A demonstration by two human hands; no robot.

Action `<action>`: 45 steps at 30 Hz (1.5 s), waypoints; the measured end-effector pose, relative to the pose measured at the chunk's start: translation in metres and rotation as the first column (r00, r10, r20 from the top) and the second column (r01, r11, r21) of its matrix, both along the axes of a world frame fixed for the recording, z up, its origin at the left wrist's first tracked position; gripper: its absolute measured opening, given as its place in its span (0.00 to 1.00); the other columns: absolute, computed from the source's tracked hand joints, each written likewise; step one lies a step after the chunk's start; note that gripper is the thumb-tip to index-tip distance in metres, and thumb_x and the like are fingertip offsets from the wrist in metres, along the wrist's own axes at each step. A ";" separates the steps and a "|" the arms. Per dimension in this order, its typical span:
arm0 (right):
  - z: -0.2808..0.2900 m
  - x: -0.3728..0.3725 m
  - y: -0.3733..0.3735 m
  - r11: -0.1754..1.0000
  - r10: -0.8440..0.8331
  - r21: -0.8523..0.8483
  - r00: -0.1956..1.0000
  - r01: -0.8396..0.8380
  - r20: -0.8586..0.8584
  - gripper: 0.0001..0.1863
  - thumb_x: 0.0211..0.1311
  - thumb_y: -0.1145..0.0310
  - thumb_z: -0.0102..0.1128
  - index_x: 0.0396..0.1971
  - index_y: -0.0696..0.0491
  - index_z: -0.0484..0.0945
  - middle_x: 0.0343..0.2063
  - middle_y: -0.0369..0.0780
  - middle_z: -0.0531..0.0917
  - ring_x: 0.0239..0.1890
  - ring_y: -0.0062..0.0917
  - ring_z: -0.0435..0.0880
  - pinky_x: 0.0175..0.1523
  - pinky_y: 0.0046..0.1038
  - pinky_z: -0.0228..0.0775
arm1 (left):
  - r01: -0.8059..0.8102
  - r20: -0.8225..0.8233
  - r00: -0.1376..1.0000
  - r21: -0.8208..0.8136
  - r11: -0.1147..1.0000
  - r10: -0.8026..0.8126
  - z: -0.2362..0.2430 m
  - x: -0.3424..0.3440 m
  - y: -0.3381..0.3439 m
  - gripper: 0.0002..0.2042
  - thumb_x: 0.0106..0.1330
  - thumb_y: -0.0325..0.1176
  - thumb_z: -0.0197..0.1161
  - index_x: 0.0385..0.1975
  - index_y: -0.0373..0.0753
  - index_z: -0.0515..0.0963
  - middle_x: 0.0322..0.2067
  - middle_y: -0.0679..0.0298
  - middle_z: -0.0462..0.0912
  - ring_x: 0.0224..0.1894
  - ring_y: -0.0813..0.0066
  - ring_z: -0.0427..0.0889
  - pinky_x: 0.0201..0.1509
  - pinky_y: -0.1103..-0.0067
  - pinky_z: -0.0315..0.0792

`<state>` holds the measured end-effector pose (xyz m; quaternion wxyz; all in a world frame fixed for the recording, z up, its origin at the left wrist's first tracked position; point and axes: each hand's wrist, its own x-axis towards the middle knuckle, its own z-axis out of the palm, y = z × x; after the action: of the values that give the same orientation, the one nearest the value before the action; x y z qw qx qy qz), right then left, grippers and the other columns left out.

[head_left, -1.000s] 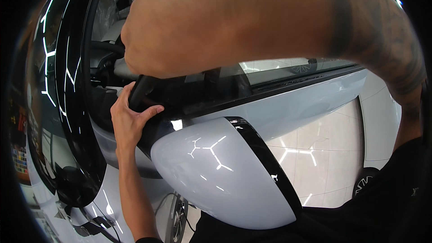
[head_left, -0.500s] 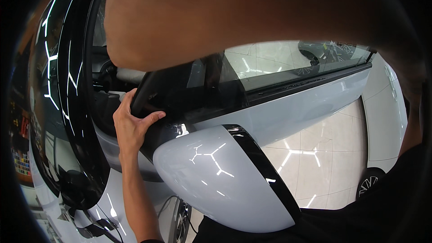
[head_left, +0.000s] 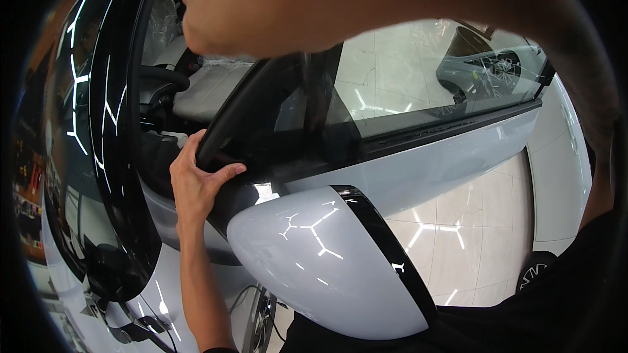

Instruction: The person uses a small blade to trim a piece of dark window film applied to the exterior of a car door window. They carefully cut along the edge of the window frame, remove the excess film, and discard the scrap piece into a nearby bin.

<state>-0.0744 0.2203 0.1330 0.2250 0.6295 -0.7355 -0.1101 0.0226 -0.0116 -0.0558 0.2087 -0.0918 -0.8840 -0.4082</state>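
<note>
My left hand (head_left: 196, 183) wraps round the front lower corner of a car door's black window frame (head_left: 222, 134). Its thumb lies on the outer side, just above the mirror's foot; the fingers curl in behind. Below and to the right of this hand, the rounded light grey side mirror (head_left: 314, 248) juts toward me. The light grey door (head_left: 418, 163) stands open, its window glass (head_left: 386, 85) showing. My right arm (head_left: 392, 0) crosses the top of the view, very close. Its rounded end is at the upper left, over the door opening; no fingers can be made out there.
Through the door opening show a steering wheel (head_left: 163, 77) and a light seat (head_left: 209, 88) with clear plastic film. The windshield (head_left: 75, 157) curves along the left. Another light car (head_left: 559, 157) stands at the right over a tiled floor (head_left: 458, 235). A thin cable (head_left: 275, 327) hangs below.
My right arm has moved up and a little right, uncovering the steering wheel, the seat and more of the window. My left hand keeps its grip on the frame; the view has shifted slightly.
</note>
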 end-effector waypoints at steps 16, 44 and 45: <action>0.012 0.001 0.015 0.999 -0.030 0.027 0.999 0.031 -0.041 0.12 0.69 0.61 0.50 0.31 0.54 0.75 0.23 0.37 0.73 0.25 0.27 0.71 0.30 0.27 0.61 | -0.021 -0.002 1.000 -0.010 1.000 0.021 0.000 0.000 0.000 0.31 0.37 0.34 0.81 0.44 0.34 0.77 0.34 0.57 0.85 0.36 0.63 0.83 0.46 0.74 0.73; -0.123 0.105 0.052 0.192 -0.056 -0.564 0.582 0.803 0.811 0.20 0.51 0.61 0.74 0.37 0.59 0.79 0.12 0.28 0.60 0.17 0.11 0.56 0.20 0.21 0.48 | 0.097 -0.417 0.890 -0.222 0.970 -0.184 0.074 -0.022 0.057 0.56 0.31 0.39 0.83 0.68 0.44 0.58 0.59 0.51 0.70 0.60 0.53 0.72 0.62 0.66 0.67; -0.133 0.101 0.045 0.160 -0.083 -0.569 0.586 0.806 0.806 0.16 0.53 0.62 0.72 0.30 0.60 0.79 0.10 0.29 0.61 0.16 0.11 0.57 0.19 0.21 0.48 | 0.105 -0.368 0.912 -0.212 0.972 -0.179 0.076 -0.024 0.063 0.55 0.33 0.39 0.82 0.68 0.45 0.57 0.56 0.51 0.72 0.57 0.52 0.74 0.58 0.66 0.69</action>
<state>0.0264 0.2648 0.0000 0.2374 0.1068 -0.8448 0.4675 -0.0014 0.0516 0.0198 0.3382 -0.2536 -0.8511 -0.3113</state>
